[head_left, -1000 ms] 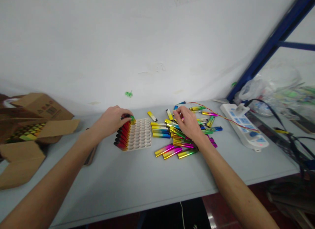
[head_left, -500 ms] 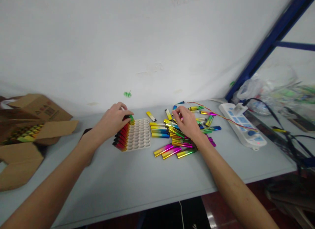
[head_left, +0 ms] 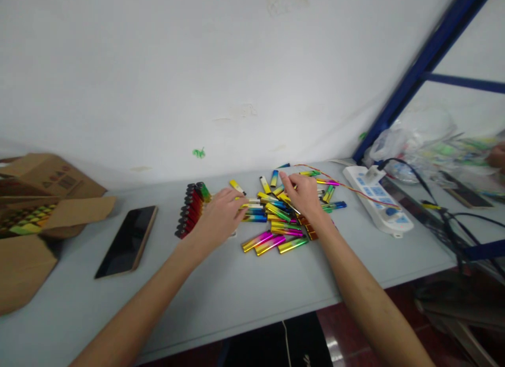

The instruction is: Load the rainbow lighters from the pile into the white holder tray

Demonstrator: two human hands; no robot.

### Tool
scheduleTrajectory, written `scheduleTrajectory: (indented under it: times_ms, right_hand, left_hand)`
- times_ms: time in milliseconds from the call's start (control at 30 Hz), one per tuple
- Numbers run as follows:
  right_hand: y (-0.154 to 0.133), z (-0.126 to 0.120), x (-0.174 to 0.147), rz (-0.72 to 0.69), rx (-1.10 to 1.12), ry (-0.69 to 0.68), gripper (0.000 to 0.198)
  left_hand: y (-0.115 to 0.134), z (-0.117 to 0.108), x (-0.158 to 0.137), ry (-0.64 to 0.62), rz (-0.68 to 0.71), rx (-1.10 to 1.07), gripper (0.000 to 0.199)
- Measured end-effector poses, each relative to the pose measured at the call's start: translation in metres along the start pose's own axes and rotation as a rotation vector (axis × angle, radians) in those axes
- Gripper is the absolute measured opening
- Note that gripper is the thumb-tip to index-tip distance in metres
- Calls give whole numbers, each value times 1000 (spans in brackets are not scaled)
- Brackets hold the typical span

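Note:
My left hand [head_left: 223, 212] reaches across the pale tray [head_left: 233, 234] with its fingers bent together. Its fingertips close on the end of a yellow-and-white shiny tube [head_left: 252, 205] at the pile's left edge. Behind that hand, red tubes with black ends [head_left: 191, 212] stand in a row in the tray, beside a green tube [head_left: 203, 191]. Over the heap of metallic tubes [head_left: 284, 231] is my right hand [head_left: 304, 194], fingers curled down and thumb sticking out. What those fingers grip is hidden. Most of the tray lies beneath my left hand.
A phone [head_left: 127, 242] lies left of the tray, near an open cardboard box [head_left: 81, 214] holding more tubes. To the right are a power strip [head_left: 376, 199], a thin red-yellow wire [head_left: 349, 188] and plastic bags [head_left: 394, 143]. Part of another person's hand shows at the far right edge.
My left hand has moved right, from the green tube at the tray's back to the pile's edge. That tube now stands released in the tray. My right hand stays over the heap.

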State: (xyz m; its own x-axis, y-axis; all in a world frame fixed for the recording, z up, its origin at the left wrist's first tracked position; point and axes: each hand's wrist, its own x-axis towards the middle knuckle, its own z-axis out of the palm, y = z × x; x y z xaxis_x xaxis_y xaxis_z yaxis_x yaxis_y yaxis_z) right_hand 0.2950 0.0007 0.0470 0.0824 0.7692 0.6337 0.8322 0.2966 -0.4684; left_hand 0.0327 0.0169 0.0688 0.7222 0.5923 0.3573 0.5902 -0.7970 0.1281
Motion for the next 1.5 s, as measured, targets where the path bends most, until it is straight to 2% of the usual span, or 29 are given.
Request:
scheduleTrajectory:
  times_ms: [133, 467, 600, 967, 1267, 1367, 1500]
  right_hand:
    - [-1, -2, 0, 63, 27, -14, 66]
    - [1, -3, 2, 127, -6, 42, 70]
    - [2, -6, 2, 124, 1, 51, 71]
    - [7, -8, 2, 120, -68, 144, 71]
    - [17, -13, 3, 207, -45, 131, 67]
    - [18, -13, 3, 210, 17, 103, 55]
    - [20, -11, 2, 149, 80, 92, 38]
  left_hand:
    - [12, 22, -3, -15, -3, -24, 14]
    - [-9, 31, -11, 27, 6, -111, 20]
    - [-9, 38, -17, 36, 17, -180, 23]
    - [-3, 37, -27, 81, 7, -237, 23]
    - [0, 35, -20, 190, -111, -118, 24]
    - [-9, 36, -9, 152, -161, -26, 34]
    - [-23, 33, 10, -31, -143, 79, 46]
